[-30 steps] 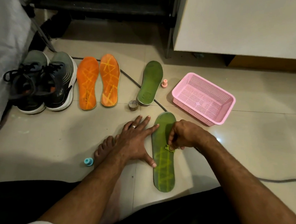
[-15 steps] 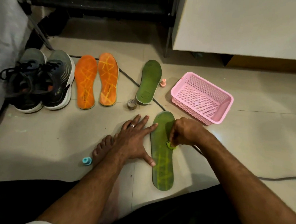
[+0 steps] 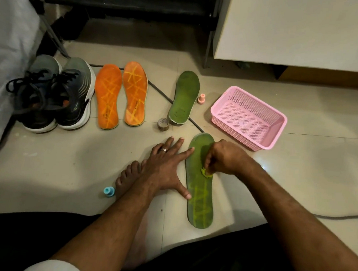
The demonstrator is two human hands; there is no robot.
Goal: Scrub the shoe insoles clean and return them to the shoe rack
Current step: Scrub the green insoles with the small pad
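Currently the near green insole [image 3: 199, 198] lies flat on the tiled floor [image 3: 69, 160], toe end pointing away from the person, yellowish streaks across its heel half. Left hand [image 3: 166, 170] is spread flat on the floor just beside the insole's left edge, fingers [image 3: 186, 151] straight and released; index fingertip and thumb tip touch the insole's edge. A ring sits on one finger. Right hand [image 3: 224, 158] is over the insole's middle, its fingers curled and pinching a small yellow-green scrubbing piece [image 3: 205, 171] pressed against the insole surface.

Second green insole [image 3: 184, 97] lies farther away, apart from the first, with a small tape roll [image 3: 163, 124] near its heel and a pink cap-like piece [image 3: 201, 98] beside it. Two orange insoles [image 3: 120, 95] lie side by side to the left, next to a pair of dark sneakers [image 3: 56, 93]. Pink basket [image 3: 276, 128] sits right of the green insoles. A blue cap-like piece [image 3: 109, 191] rests by a bare foot [image 3: 128, 176]. A dark cable [image 3: 159, 92] runs across the floor under the far insole. Dark shoe rack [image 3: 129, 2] stands at the top.
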